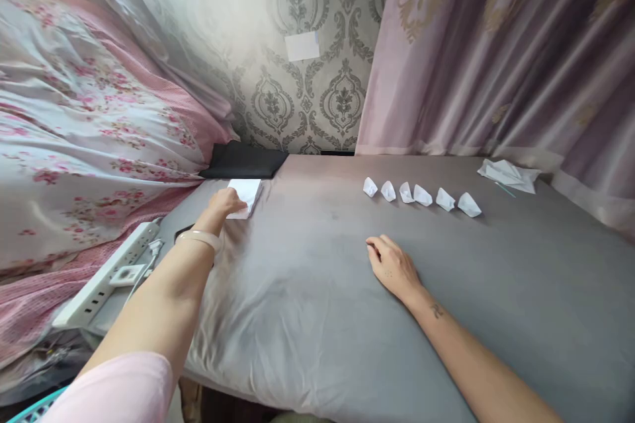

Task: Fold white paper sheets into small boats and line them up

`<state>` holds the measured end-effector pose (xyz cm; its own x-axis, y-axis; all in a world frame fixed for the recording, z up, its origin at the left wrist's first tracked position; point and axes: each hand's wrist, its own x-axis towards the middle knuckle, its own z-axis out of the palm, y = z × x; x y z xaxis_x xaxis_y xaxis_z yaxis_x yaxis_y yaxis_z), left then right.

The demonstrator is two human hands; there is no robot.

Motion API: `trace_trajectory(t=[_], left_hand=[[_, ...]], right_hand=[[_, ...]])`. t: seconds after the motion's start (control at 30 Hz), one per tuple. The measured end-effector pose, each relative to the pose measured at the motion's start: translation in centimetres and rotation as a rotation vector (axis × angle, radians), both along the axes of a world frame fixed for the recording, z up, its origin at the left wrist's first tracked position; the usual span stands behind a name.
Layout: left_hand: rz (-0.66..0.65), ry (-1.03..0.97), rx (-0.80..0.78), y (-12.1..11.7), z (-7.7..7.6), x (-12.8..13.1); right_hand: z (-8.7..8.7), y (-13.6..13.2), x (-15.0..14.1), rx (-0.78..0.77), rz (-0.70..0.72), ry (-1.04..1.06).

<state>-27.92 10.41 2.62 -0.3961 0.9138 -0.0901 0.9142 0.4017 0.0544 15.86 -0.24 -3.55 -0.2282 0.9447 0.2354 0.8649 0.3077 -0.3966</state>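
My left hand [227,202] is at a small stack of white paper [245,188] on the left part of the grey sheet. Its fingers are closed down at the paper, and the fingertips are partly hidden. Over the middle of the grey-sheeted surface [307,277], my right hand [394,266] has its fingers curled in, with nothing visible in them. Beyond the right hand, several small folded white paper pieces [423,195], shaped like little boats, stand in a slanting row.
A dark folded cloth or case [245,162] lies behind the paper stack. Along the left edge runs a white power strip [106,277] with plugs and a cable. Crumpled white paper [510,175] with a thin greenish stick [505,190] lies far right, near the purple curtain [471,79].
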Motion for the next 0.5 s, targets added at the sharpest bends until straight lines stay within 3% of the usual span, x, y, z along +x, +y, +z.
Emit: trace_trajectory(t=[0.23, 0.5], left_hand=[[0.016, -0.026, 0.034, 0.31, -0.21, 0.45], [0.086, -0.194, 0.142, -0.3, -0.5, -0.27]], right_hand=[[-0.35, 0.25, 0.11, 0.031, 0.009, -0.011], [-0.69, 0.44, 0.17, 0.011, 0.007, -0.005]])
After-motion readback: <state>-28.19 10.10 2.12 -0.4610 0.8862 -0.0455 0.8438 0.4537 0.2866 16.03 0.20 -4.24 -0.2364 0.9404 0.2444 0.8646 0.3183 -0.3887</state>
